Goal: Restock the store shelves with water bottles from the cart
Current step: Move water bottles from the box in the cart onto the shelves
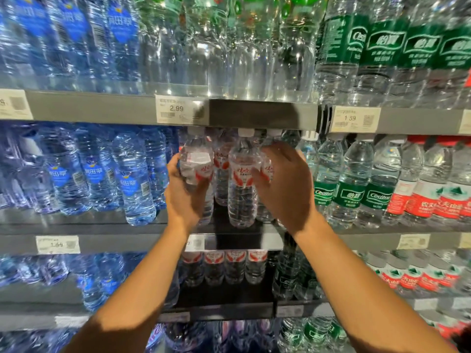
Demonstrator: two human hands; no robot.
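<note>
Both my arms reach up to the middle shelf [107,220]. My left hand [184,192] is wrapped around a clear water bottle with a red-and-white label [196,159] at the left of the red-label slot. A second red-label bottle [242,179] stands upright at the shelf's front edge. My right hand [285,184] curls around a third red-label bottle [267,169], which it mostly hides. More of the same bottles [221,171] stand behind.
Blue-label bottles [132,179] fill the shelf to the left, green-label bottles [351,189] and red-label ones [428,197] to the right. Big bottles [229,52] stand on the shelf above. Price tags [178,110] line the shelf edges. Lower shelves hold more bottles [224,266].
</note>
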